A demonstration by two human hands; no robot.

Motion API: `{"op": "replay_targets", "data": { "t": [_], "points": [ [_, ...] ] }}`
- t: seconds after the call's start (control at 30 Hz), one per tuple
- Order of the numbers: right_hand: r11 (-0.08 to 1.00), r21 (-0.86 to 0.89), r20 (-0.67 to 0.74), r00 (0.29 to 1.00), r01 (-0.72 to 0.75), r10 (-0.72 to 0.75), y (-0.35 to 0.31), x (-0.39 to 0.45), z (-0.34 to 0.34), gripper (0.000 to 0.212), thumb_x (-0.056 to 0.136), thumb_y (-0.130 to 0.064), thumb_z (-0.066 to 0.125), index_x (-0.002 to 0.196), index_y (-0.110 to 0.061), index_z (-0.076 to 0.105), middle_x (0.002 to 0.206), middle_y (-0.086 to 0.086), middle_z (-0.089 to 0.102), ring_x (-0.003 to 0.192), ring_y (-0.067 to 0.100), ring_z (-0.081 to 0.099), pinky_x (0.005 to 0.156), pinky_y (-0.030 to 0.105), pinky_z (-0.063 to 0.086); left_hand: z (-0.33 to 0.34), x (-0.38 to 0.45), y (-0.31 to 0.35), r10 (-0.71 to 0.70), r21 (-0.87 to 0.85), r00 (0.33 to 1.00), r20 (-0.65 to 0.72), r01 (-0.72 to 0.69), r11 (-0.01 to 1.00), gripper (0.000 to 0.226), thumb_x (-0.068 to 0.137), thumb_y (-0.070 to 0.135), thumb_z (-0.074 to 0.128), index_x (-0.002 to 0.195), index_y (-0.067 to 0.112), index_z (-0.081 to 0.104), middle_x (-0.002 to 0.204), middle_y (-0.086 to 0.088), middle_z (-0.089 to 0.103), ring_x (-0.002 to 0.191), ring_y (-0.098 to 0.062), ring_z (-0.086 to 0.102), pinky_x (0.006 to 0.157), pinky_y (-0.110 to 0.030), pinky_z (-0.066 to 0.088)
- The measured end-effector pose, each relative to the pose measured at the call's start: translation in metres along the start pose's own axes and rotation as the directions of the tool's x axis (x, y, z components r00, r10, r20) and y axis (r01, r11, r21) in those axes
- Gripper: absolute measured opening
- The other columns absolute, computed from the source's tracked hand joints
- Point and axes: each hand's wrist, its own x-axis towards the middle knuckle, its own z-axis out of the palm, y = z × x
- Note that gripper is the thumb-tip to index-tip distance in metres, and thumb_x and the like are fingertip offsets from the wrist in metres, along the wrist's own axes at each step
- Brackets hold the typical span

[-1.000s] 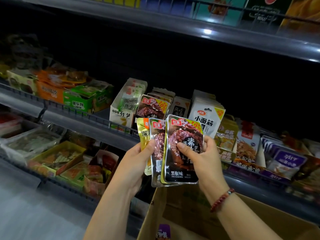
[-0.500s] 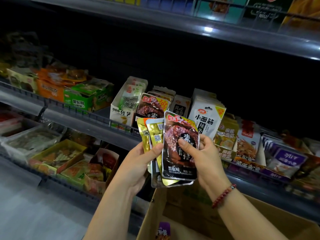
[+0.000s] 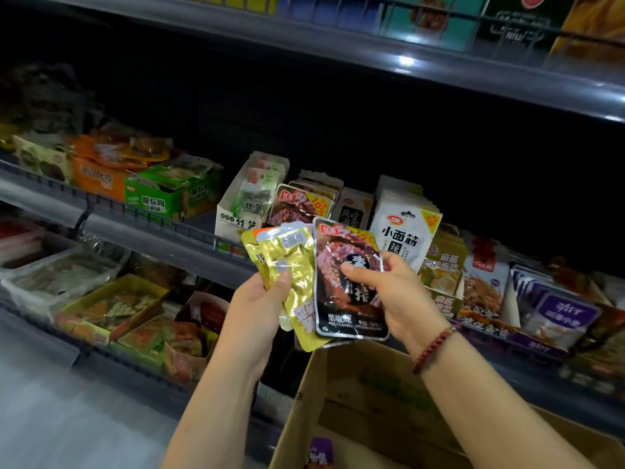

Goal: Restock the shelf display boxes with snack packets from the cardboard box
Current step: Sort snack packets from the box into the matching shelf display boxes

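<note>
My left hand (image 3: 257, 306) holds a fan of gold snack packets (image 3: 291, 265) with its thumb across their fronts. My right hand (image 3: 392, 292) pinches a dark packet (image 3: 348, 313) showing meat, drawn apart to the right of the gold ones. Both hands hover in front of the middle shelf. Straight behind them a display box (image 3: 297, 206) holds matching dark meat packets, upright. The open cardboard box (image 3: 365, 401) stands below my forearms, with a purple packet (image 3: 319, 453) lying inside it.
White display boxes of bamboo shoots (image 3: 248, 204) and gluten snacks (image 3: 402, 228) flank the meat box. Green (image 3: 169, 194) and orange boxes (image 3: 98, 177) stand left, purple packets (image 3: 561, 313) right. A lower shelf (image 3: 108, 309) carries trays. An upper shelf (image 3: 338, 42) overhangs.
My right hand has slid the dark packet off the stack to the right and slightly up. The left hand's packets now show their gold fronts.
</note>
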Motion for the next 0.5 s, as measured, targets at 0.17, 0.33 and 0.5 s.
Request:
{"op": "replay_targets", "data": {
  "t": [0.17, 0.33, 0.5],
  "points": [
    [0.993, 0.106, -0.052, 0.997, 0.059, -0.053, -0.005, 0.008, -0.015, 0.045, 0.071, -0.008, 0.077, 0.109, -0.016, 0.055, 0.099, 0.011, 0.071, 0.082, 0.029, 0.071, 0.067, 0.042, 0.057, -0.019, 0.008, 0.005, 0.040, 0.036, 0.984, -0.175, -0.035, 0.999, 0.021, 0.103, 0.021, 0.046, 0.100, 0.021, 0.066, 0.095, 0.003, 0.073, 0.090, -0.018, 0.067, 0.079, -0.036, 0.051],
    [0.992, 0.123, 0.020, 1.000, 0.019, -0.022, -0.002, 0.003, -0.009, 0.057, 0.062, -0.014, 0.076, 0.115, -0.011, 0.056, 0.101, 0.012, 0.072, 0.090, 0.032, 0.070, 0.080, 0.050, 0.056, -0.013, 0.005, 0.001, -0.001, 0.099, 0.995, -0.100, 0.011, 0.995, 0.024, 0.103, 0.025, 0.044, 0.101, 0.024, 0.068, 0.100, 0.000, 0.074, 0.093, -0.020, 0.069, 0.086, -0.042, 0.052],
    [0.999, 0.018, 0.064, 0.998, -0.027, 0.026, 0.009, -0.003, 0.013, 0.046, 0.070, -0.008, 0.078, 0.110, -0.007, 0.055, 0.095, 0.013, 0.072, 0.081, 0.029, 0.071, 0.068, 0.042, 0.057, -0.002, -0.003, 0.006, 0.030, 0.028, 0.996, 0.084, -0.032, 0.999, 0.021, 0.102, 0.027, 0.046, 0.111, 0.028, 0.065, 0.101, 0.008, 0.075, 0.092, -0.009, 0.071, 0.071, -0.026, 0.054]
  ]
}}
